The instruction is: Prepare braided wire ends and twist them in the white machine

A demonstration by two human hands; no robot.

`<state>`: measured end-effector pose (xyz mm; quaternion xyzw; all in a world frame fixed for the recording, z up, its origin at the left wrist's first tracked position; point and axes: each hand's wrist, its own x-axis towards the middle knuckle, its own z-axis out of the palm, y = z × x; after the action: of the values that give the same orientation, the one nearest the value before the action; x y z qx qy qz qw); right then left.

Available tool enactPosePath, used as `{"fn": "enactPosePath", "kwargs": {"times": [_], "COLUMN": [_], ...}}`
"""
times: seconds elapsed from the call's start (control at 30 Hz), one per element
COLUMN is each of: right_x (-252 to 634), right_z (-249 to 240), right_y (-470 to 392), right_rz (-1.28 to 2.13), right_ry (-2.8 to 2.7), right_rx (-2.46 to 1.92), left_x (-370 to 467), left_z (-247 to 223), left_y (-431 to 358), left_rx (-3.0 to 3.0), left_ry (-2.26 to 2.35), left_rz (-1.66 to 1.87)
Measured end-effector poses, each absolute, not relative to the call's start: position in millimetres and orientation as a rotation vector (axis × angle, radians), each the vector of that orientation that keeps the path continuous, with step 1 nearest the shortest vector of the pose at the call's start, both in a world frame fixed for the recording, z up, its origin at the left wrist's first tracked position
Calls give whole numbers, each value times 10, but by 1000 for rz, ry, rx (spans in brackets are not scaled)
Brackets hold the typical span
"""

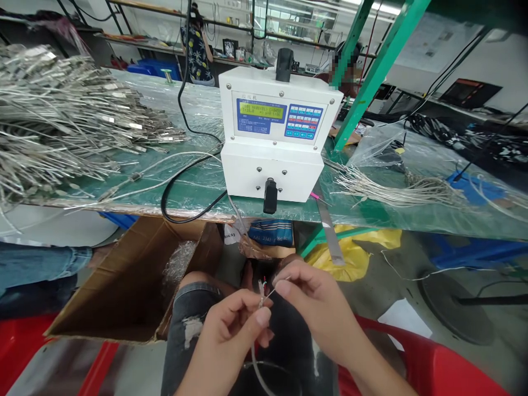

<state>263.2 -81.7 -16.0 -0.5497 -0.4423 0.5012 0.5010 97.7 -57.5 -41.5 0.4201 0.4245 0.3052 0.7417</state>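
Note:
Above my lap, my left hand (241, 324) pinches a thin grey cable (256, 366) close to its stripped end. Fine wires stick up there, with small red and white-green tips (264, 284). Fingers of my right hand (309, 300) close on a thin bare strand (270, 295) that runs out to the right from the cable end. The rest of the cable hangs down in a loop below my left hand. Beyond both hands, on the bench, stands a white machine (272, 170) with a lit display, a keypad and a black nozzle.
A big heap of silvery cables (74, 110) covers the left of the green bench (198, 190); another bundle (396, 187) lies right. A metal ruler (330, 231) overhangs the front edge. Below are a cardboard box (119, 280) and yellow bag (344, 256). Another person's leg (41, 269) is left.

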Motion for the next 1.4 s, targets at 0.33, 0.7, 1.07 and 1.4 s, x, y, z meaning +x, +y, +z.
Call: {"fn": "enactPosePath", "kwargs": {"times": [0.33, 0.7, 1.07, 1.4], "right_x": [2649, 2630, 2606, 2712], "right_z": [-171, -180, -119, 8], "right_y": [-790, -811, -907, -931], "right_rz": [1198, 1069, 992, 1143], "right_ry": [-1120, -1214, -1329, -1334], "right_rx": [-1306, -1334, -1372, -1643], "left_x": [965, 935, 1040, 983], "left_z": [-422, -451, -289, -332], "left_y": [-572, -566, -540, -592], "left_rx": [901, 873, 1171, 1558], "left_ry": [924, 881, 1036, 1021], "left_rz": [659, 637, 854, 913]}}
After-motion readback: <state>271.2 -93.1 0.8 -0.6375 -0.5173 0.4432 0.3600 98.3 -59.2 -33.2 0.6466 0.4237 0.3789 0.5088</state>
